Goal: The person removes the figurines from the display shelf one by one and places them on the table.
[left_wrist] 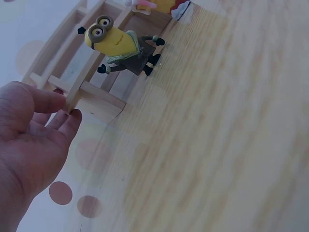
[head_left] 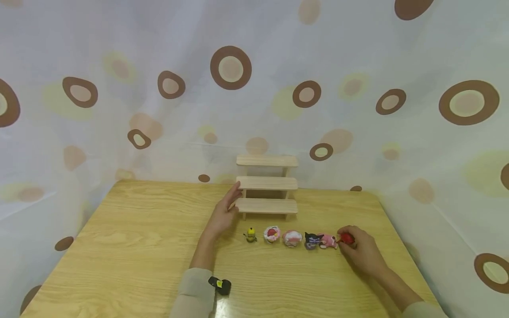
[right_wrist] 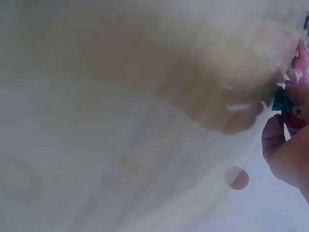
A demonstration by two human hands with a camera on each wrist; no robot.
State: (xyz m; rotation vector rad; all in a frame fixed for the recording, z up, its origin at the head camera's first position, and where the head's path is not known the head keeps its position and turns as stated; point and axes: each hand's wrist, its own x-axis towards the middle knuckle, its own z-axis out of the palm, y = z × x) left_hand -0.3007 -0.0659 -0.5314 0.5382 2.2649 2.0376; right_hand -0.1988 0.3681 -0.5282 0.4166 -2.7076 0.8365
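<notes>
My left hand (head_left: 223,216) is at the left end of a small three-step wooden display stand (head_left: 266,206). In the left wrist view, the thumb and fingertips pinch the end of a step. A yellow minion figure (left_wrist: 118,46) with goggles stands in front of the stand, close to that hand. My right hand (head_left: 363,251) pinches a small red toy (head_left: 347,238) at the right end of a row of figures. A dark green part (right_wrist: 281,99) of this toy shows in the right wrist view; the fingers hide most of it. Beside it is a pink figure (head_left: 328,241).
The row continues leftward with a black-and-purple figure (head_left: 313,241), a pink-and-white figure (head_left: 292,238) and a white figure with a red middle (head_left: 272,234). All are on a light wooden table (head_left: 131,247). A patterned curtain (head_left: 258,110) hangs behind and at both sides.
</notes>
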